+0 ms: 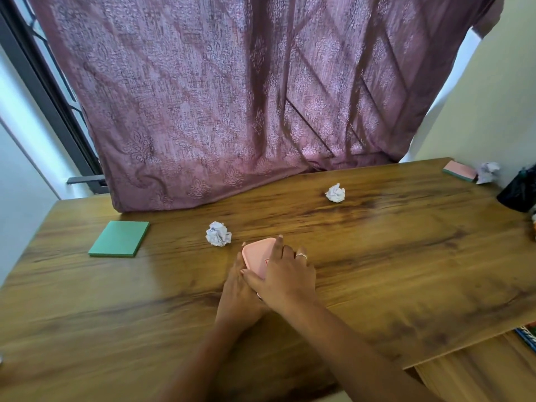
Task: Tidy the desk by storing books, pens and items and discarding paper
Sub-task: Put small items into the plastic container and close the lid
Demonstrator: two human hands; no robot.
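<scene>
Head view: looked down over a wooden desk [377, 256] set against a mauve patterned curtain [232, 97].
Pink case [256, 255]: lay flat on the desk at lower centre of the frame, rounded corners showing, near end covered by both hands.
Right hand [287, 275]: spread flat over the lid, fingers fairly straight, thumb stretched across the near corner; bore a ring [301, 255].
Left hand [237, 288]: pressed along the left edge of the case, fingers running up its side; partly tucked under the right thumb, so gripped or merely braced could not be told.
Hands together: met on the case, forearms converging from the bottom of the frame.
First paper ball [219, 234]: sat crumpled just up and left of the case, not touching it.
Second paper ball [335, 192]: rested farther back, right of centre, near the curtain hem.
Third paper ball [488, 172]: lodged at the upper right corner of the desk, against a pink-topped pad [459, 170].
Green pad [119, 238]: lay flat at the left of the frame, well apart from the case.
Dark container [519, 190]: stood at the right edge, cut off by the frame.
Book edge [528, 338]: glimpsed below the desktop at lower right, too cropped to read.
</scene>
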